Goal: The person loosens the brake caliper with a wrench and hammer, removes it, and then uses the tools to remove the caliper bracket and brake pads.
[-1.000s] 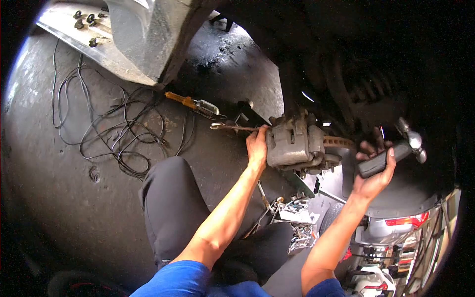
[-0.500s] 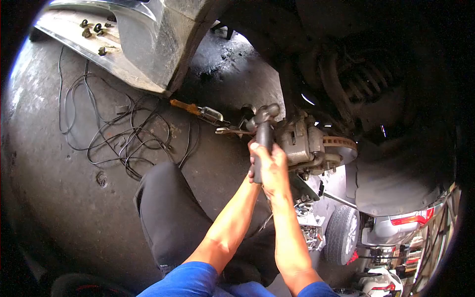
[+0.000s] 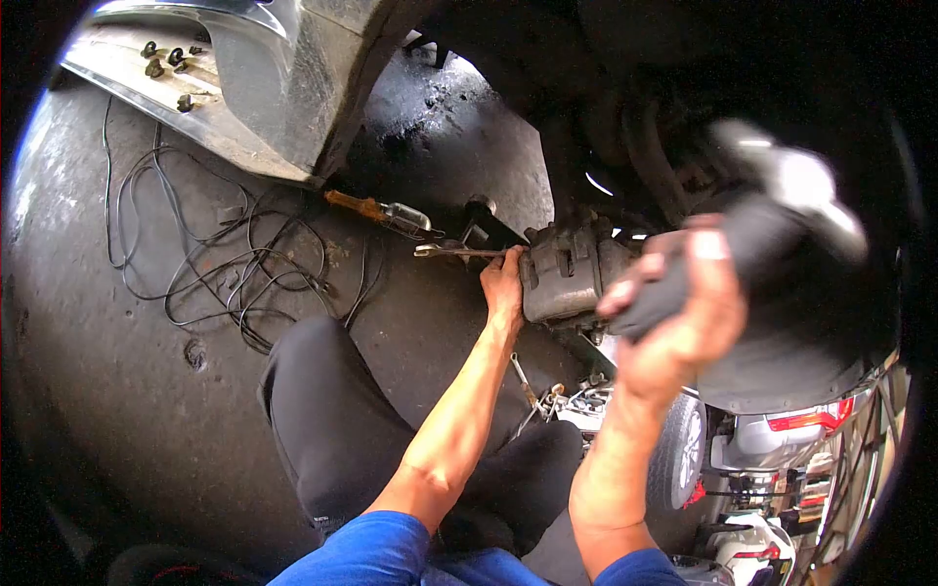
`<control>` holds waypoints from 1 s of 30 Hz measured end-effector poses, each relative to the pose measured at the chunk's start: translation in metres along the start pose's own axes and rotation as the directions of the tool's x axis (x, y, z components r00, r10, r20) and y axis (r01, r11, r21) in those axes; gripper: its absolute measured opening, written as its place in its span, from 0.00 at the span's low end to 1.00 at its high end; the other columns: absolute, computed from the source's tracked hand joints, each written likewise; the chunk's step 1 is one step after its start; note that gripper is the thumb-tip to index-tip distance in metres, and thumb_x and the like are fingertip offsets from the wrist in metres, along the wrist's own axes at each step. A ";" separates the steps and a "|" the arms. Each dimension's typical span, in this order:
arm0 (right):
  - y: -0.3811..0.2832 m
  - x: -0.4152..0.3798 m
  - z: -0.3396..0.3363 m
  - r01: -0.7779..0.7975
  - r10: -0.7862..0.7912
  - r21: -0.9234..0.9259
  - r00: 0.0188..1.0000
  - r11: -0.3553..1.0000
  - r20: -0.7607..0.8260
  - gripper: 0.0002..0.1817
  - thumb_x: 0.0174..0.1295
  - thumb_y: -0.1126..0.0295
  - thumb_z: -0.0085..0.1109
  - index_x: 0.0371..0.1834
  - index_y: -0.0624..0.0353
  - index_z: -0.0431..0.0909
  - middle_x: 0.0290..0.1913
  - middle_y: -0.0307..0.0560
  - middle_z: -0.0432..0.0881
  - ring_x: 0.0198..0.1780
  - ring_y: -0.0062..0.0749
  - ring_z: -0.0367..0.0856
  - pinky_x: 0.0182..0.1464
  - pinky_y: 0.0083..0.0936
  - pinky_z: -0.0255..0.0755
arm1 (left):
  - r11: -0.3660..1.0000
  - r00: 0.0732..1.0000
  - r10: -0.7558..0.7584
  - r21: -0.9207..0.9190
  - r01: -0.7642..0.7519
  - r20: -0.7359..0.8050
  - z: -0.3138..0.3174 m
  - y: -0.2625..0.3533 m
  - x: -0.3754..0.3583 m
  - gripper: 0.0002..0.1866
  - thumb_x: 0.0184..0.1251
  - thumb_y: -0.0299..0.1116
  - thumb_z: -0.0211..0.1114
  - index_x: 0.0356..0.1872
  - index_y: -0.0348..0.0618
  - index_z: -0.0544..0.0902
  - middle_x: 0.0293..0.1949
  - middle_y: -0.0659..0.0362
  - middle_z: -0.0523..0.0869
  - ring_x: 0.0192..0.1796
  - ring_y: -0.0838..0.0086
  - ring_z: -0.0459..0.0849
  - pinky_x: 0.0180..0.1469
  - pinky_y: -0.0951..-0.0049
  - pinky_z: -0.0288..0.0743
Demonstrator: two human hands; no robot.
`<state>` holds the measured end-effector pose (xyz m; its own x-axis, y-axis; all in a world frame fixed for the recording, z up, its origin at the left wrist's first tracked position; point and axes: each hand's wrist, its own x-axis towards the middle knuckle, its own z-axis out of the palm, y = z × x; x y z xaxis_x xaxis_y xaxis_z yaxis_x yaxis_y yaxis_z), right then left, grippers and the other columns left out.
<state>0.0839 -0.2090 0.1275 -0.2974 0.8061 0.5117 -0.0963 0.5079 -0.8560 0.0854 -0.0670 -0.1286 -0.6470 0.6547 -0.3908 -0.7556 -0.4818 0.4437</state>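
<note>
My right hand [image 3: 684, 313] is raised at the right, wrapped round the black handle of a hammer [image 3: 757, 249]. Its metal head is smeared by motion, up in the dark wheel arch. Beside the brake caliper [image 3: 562, 283], my left hand [image 3: 503, 291] pinches the near end of a wrench [image 3: 459, 252]. The wrench lies roughly level, its open jaw pointing left. Where its other end meets the caliper is hidden by my fingers. Most of the brake disc is covered by my right hand and the hammer.
An orange-handled work lamp [image 3: 357, 204] lies on the floor, left of the wrench. Black cable [image 3: 244, 283] sprawls in loops nearby. Several dark clips [image 3: 154, 68] sit on the car's sill. Tools [image 3: 576, 405] and a loose wheel [image 3: 679, 449] are at the lower right.
My right hand has swung the hammer up and to the right, away from the caliper. My left hand, formerly beside the hammer handle, is now at the wrench.
</note>
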 end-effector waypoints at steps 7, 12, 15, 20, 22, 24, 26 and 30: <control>0.118 -0.033 0.006 -0.482 0.679 -0.609 0.723 0.630 0.130 0.14 0.64 0.62 0.60 0.36 0.64 0.74 0.19 0.43 0.76 0.15 0.27 0.73 0.19 0.27 0.71 | 0.912 0.962 0.232 0.311 -0.267 0.143 -0.011 0.000 0.004 0.16 0.68 0.38 0.60 0.37 0.31 0.83 0.30 0.58 0.83 0.32 0.76 0.77 0.38 0.72 0.71; 0.043 -0.014 -0.002 -0.309 0.326 -0.119 0.929 0.944 0.176 0.16 0.62 0.59 0.61 0.34 0.62 0.71 0.21 0.41 0.74 0.14 0.25 0.73 0.15 0.23 0.70 | 0.998 0.997 0.057 -0.005 -0.057 0.046 0.003 0.019 -0.013 0.16 0.69 0.39 0.60 0.37 0.31 0.83 0.31 0.59 0.83 0.33 0.77 0.77 0.38 0.72 0.71; 0.038 -0.005 0.010 0.101 -0.101 -0.067 0.995 0.993 0.008 0.13 0.65 0.60 0.57 0.36 0.61 0.72 0.19 0.41 0.73 0.16 0.25 0.73 0.19 0.25 0.71 | 0.987 0.987 0.157 0.014 -0.157 0.047 -0.006 -0.019 0.010 0.16 0.68 0.39 0.61 0.38 0.32 0.85 0.32 0.60 0.84 0.33 0.75 0.77 0.39 0.72 0.71; 0.124 -0.030 -0.006 -0.513 0.645 -0.440 0.729 0.737 0.229 0.14 0.65 0.64 0.59 0.32 0.64 0.71 0.16 0.40 0.73 0.14 0.23 0.74 0.15 0.25 0.71 | 0.984 0.998 0.028 0.172 -0.037 0.053 -0.002 0.017 0.003 0.17 0.68 0.39 0.60 0.36 0.32 0.85 0.29 0.57 0.85 0.32 0.74 0.78 0.38 0.72 0.72; 0.101 -0.024 -0.015 -0.526 0.625 -0.394 0.759 0.753 0.181 0.14 0.65 0.64 0.60 0.31 0.64 0.70 0.16 0.40 0.73 0.14 0.23 0.74 0.15 0.24 0.70 | 0.987 0.999 -0.047 0.152 0.043 0.023 -0.001 0.027 -0.012 0.17 0.68 0.39 0.60 0.36 0.33 0.85 0.29 0.56 0.85 0.31 0.74 0.78 0.37 0.72 0.72; 0.055 -0.016 -0.008 -0.387 0.423 -0.191 0.881 0.902 0.212 0.13 0.64 0.63 0.60 0.34 0.62 0.72 0.22 0.40 0.76 0.15 0.22 0.73 0.16 0.21 0.68 | 0.988 0.996 0.071 0.135 -0.077 0.045 -0.003 0.007 0.000 0.17 0.68 0.40 0.61 0.35 0.32 0.85 0.29 0.59 0.85 0.29 0.75 0.77 0.35 0.72 0.72; 0.040 -0.005 -0.001 0.034 -0.016 -0.141 0.992 0.989 0.125 0.12 0.66 0.63 0.58 0.34 0.62 0.72 0.22 0.41 0.75 0.15 0.21 0.73 0.16 0.22 0.68 | 0.986 0.991 0.095 0.131 -0.106 0.092 -0.003 0.010 -0.008 0.16 0.68 0.39 0.61 0.33 0.33 0.84 0.29 0.61 0.84 0.28 0.76 0.77 0.34 0.72 0.71; 0.148 -0.037 -0.017 -0.446 0.543 -0.397 0.821 0.802 0.176 0.13 0.64 0.63 0.59 0.34 0.63 0.72 0.19 0.41 0.74 0.14 0.24 0.73 0.17 0.24 0.69 | 0.984 0.985 0.142 0.090 -0.151 0.102 -0.010 -0.009 0.003 0.16 0.69 0.40 0.61 0.35 0.33 0.84 0.30 0.61 0.84 0.30 0.77 0.77 0.35 0.72 0.72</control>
<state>0.0966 -0.1586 -0.0165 -0.4640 0.8840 -0.0578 0.4322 0.1689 -0.8858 0.0891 -0.0665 -0.1415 -0.7338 0.6356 -0.2398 -0.6370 -0.5210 0.5681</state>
